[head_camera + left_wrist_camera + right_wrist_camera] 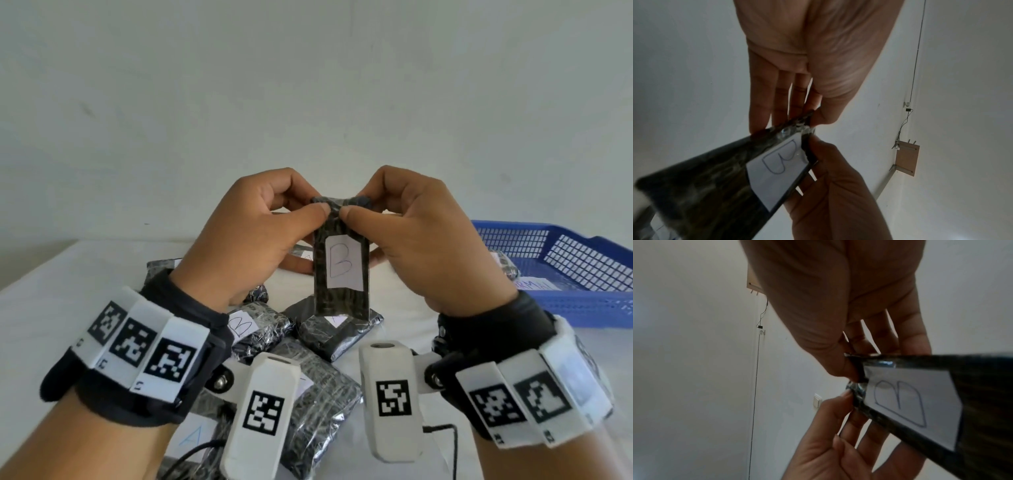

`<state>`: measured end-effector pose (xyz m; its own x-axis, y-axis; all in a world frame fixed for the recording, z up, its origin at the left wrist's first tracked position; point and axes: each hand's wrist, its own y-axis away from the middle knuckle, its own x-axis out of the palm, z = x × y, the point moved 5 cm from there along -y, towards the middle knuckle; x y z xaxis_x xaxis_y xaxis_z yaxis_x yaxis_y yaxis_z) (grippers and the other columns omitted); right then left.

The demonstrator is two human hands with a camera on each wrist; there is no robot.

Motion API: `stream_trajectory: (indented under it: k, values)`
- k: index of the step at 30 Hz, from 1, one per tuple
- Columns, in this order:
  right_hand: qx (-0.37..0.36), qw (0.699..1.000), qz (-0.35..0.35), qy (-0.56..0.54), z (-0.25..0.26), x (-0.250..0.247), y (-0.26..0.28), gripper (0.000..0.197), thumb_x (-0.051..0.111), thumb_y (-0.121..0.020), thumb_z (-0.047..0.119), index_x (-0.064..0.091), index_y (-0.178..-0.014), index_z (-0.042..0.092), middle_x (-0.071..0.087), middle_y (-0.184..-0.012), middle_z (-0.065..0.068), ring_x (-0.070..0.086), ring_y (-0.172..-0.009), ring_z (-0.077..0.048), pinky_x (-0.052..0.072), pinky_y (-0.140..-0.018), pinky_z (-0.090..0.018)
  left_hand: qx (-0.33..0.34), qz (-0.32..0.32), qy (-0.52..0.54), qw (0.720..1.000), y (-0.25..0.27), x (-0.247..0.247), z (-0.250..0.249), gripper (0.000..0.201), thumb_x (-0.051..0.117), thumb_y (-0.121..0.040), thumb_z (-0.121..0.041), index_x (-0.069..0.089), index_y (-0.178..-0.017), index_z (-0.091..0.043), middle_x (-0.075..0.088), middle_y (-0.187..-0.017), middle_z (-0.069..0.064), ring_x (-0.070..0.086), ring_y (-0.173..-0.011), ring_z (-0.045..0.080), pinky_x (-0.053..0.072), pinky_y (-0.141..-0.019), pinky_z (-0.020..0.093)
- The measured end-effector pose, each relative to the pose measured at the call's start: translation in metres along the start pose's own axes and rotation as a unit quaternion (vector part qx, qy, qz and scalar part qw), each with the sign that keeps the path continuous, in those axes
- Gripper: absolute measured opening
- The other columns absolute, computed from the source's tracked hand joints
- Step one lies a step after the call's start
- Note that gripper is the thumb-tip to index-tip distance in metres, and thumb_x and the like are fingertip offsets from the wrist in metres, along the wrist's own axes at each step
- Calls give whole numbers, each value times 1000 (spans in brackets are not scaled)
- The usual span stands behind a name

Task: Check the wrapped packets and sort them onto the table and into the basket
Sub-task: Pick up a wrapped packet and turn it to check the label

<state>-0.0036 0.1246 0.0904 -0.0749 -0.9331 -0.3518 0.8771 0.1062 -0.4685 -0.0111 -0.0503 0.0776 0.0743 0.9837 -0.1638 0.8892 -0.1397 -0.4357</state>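
A dark wrapped packet (342, 298) with a white label marked "B" hangs upright above the table. My left hand (260, 226) pinches its top edge from the left, thumb in front. My right hand (407, 226) pinches the same top edge from the right. Both wrist views show the packet (719, 183) (941, 402) held between thumbs and fingers at its crinkled top seam. Below it, several more dark wrapped packets (322, 404) lie in a heap on the white table (68, 274); one shows a "B" label (241, 325), another an "A" label (193, 437).
A blue mesh basket (561, 270) stands at the right of the table, with a wrapped packet (503, 263) at its near left corner. A black cable (452, 445) runs along the table's front. A plain white wall rises behind.
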Motion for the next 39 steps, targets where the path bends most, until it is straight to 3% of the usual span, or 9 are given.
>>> stream_trajectory:
  k: [3, 7, 9, 12, 18, 23, 26, 30, 39]
  values:
    - [17, 999, 12, -35, -1, 1, 0, 17, 69, -98, 12, 62, -84, 5, 74, -87, -25, 76, -70, -28, 62, -51, -38, 25, -8, -20, 999, -3, -3, -1, 9, 72, -94, -14, 69, -86, -12, 70, -90, 18, 72, -81, 36, 62, -57, 39]
    - [2, 1000, -6, 5, 0, -4, -1, 18, 67, -97, 11, 61, -81, 6, 72, -83, -24, 68, -65, -37, 49, -48, -34, 18, 0, -30, 999, -2, 2, -1, 8, 75, -85, -27, 71, -82, -22, 74, -87, 11, 73, -85, 34, 62, -75, 58]
    - [27, 999, 14, -16, -2, -1, 0, 16, 64, -99, 11, 63, -83, 8, 72, -85, -25, 70, -63, -28, 50, -46, -25, 20, -4, -28, 999, -2, 2, 0, 10, 75, -91, -16, 68, -84, -14, 71, -89, 14, 72, -81, 36, 64, -62, 49]
    - [46, 998, 21, -40, -4, 0, 0, 17, 62, -102, 12, 66, -87, 6, 74, -83, -23, 71, -62, -21, 50, -43, -20, -1, -4, 2, 1000, -1, 2, 0, 7, 72, -93, -10, 67, -88, -9, 70, -82, 9, 71, -70, 15, 60, -53, 35]
    - [76, 994, 40, -74, -9, 1, 0, 10, 68, -99, 13, 68, -98, 4, 74, -90, -26, 72, -71, -39, 62, -54, -40, -27, 30, 21, 999, 1, 5, 0, 14, 72, -90, -1, 64, -100, -6, 65, -104, 25, 73, -79, 31, 61, -53, 39]
    - [54, 995, 37, -71, -5, 0, 2, 7, 69, -97, 7, 64, -102, 6, 71, -92, -26, 77, -69, -29, 63, -55, -48, -22, 44, 14, 999, 1, 6, 0, 21, 74, -89, -3, 63, -106, -10, 67, -103, 20, 74, -80, 26, 64, -60, 44]
    - [63, 994, 35, -79, -4, 0, 1, 6, 66, -100, 15, 63, -97, 10, 73, -86, -23, 72, -60, -20, 60, -51, -38, -9, 48, -3, 999, 0, 7, 0, 26, 75, -88, 0, 62, -107, -13, 68, -102, 15, 74, -84, 34, 64, -65, 54]
    - [37, 997, 7, -73, -4, -3, -1, 16, 65, -101, 19, 63, -91, 7, 74, -76, -14, 69, -56, -17, 53, -44, -29, -22, 54, 12, 998, 1, 13, 0, 28, 75, -88, -2, 62, -110, -15, 68, -100, 15, 75, -81, 31, 64, -63, 46]
    - [11, 998, -7, -65, -4, -4, -3, 15, 74, -95, 15, 61, -95, 6, 72, -92, -23, 73, -62, -19, 51, -42, -26, -34, 90, 0, 995, 4, 15, 1, 40, 78, -86, -5, 58, -116, -22, 72, -97, 13, 76, -84, 37, 64, -70, 52]
